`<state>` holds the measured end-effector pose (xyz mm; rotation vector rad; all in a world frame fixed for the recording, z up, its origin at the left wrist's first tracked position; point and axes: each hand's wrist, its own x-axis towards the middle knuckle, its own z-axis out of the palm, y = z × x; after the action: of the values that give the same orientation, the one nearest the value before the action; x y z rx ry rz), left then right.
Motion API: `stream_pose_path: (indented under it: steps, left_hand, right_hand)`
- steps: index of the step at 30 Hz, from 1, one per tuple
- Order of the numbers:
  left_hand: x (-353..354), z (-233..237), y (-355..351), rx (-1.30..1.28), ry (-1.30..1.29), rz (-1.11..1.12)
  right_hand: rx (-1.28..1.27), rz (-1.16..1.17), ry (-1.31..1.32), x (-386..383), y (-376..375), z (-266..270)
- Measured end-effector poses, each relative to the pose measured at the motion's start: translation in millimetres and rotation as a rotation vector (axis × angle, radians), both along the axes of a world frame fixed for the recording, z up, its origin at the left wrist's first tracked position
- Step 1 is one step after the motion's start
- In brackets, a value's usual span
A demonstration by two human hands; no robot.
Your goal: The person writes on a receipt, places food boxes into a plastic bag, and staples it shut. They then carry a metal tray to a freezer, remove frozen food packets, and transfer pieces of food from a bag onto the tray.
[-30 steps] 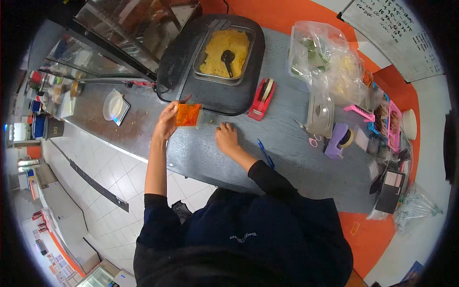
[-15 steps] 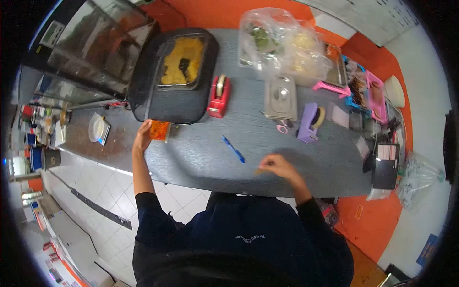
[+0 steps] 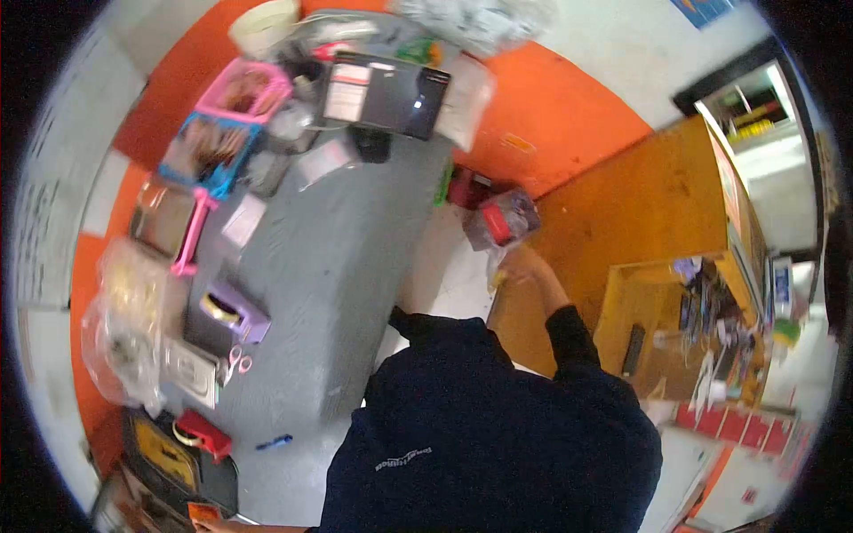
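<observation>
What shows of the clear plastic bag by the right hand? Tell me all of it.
The clear plastic bag is crumpled and see-through, with something red inside; the blur hides what. It sits just off the end of the grey table, in front of an orange surface. Another red thing lies beside it, towards the table. The right hand reaches its lower edge, fingers bunched; whether they grip the plastic cannot be told.

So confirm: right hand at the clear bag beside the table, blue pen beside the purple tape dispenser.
One slip. The head view shows the right hand at the clear bag beside the table, but the blue pen lies beside the red tape dispenser, not the purple one.
</observation>
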<state>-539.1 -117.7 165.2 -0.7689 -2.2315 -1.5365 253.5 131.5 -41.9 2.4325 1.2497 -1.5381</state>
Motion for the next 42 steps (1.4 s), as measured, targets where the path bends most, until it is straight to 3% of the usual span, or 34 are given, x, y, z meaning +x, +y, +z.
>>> stream_pose_path:
  steps: [3, 6, 8, 9, 11, 13, 16, 17, 19, 20, 21, 22, 23, 24, 27, 31, 32, 33, 34, 36, 37, 38, 40, 41, 42]
  left_hand:
    - [16, 23, 62, -0.020, 0.126, -0.011]
    - [21, 39, 110, -0.025, 0.217, -0.042]
    - [20, 46, 135, -0.034, 0.264, -0.071]
    - [18, 48, 148, -0.037, 0.285, -0.088]
    - [10, 55, 171, -0.054, 0.326, -0.132]
    - [-4, 59, 191, -0.075, 0.374, -0.176]
    - [-26, 55, 216, -0.122, 0.404, -0.328]
    - [13, 58, 233, 0.155, 0.104, -0.402]
    - [78, 90, 256, 0.193, -0.064, -0.378]
    - [47, 77, 255, 0.011, 0.191, -0.265]
    - [17, 64, 255, -0.143, 0.447, -0.110]
    - [-6, 59, 259, -0.111, 0.426, -0.131]
    - [25, 70, 275, -0.077, 0.431, -0.156]
    - [3, 50, 285, -0.174, 0.519, -0.101]
    - [42, 39, 329, -0.196, 0.447, -0.182]
    - [51, -19, 399, -0.241, 0.334, -0.364]
    - [48, -28, 416, -0.281, 0.266, -0.490]
    - [57, -27, 429, -0.379, 0.082, -0.502]
    - [57, -30, 442, -0.362, 0.083, -0.504]
    - [53, -50, 475, -0.647, 0.271, -0.376]
    - [33, -69, 496, -0.789, 0.215, -0.386]
    - [26, -64, 513, -0.773, 0.218, -0.389]
    - [21, -50, 536, -0.847, 0.373, -0.121]
    - [18, -46, 541, -0.843, 0.371, -0.124]
    - [23, -32, 540, -0.795, 0.516, -0.060]
  right_hand:
    - [-0.074, -0.130, -0.289, 103, 20, -28]
    - [0.141, -0.302, -0.359, 205, 24, -71]
    - [0.006, -0.092, -0.540, 195, 27, 7]
    - [0.191, -0.262, -0.511, 186, 19, 37]
    - [0.429, -0.358, -0.577, 175, 0, 48]
    - [0.645, -0.164, -0.907, 171, -38, 10]
    - [0.484, -0.010, -0.647, 121, -139, -13]
    - [0.428, 0.004, -0.533, 103, -168, -12]
    - [0.330, 0.026, -0.350, 80, -205, -2]
    - [0.279, 0.042, -0.287, 71, -211, 1]
    - [0.243, 0.058, -0.240, 63, -206, 5]
    - [0.212, 0.077, -0.209, 53, -200, 8]
    - [0.198, 0.100, -0.186, 46, -190, 10]
    - [0.189, 0.123, -0.171, 40, -182, 11]
    - [0.199, 0.193, -0.119, 30, -157, 15]
    - [0.210, 0.252, -0.070, 20, -128, 23]
    - [0.213, 0.260, -0.064, 18, -123, 26]
    - [0.212, 0.270, -0.056, 16, -116, 27]
    - [0.205, 0.274, -0.048, 14, -113, 30]
    - [0.192, 0.280, -0.036, 11, -106, 34]
    - [0.181, 0.281, -0.031, 12, -105, 36]
    - [0.176, 0.284, -0.025, 10, -101, 37]
    - [0.161, 0.300, -0.006, 9, -94, 40]
    - [0.160, 0.318, 0.008, 10, -90, 41]
    - [0.162, 0.340, 0.024, 9, -85, 43]
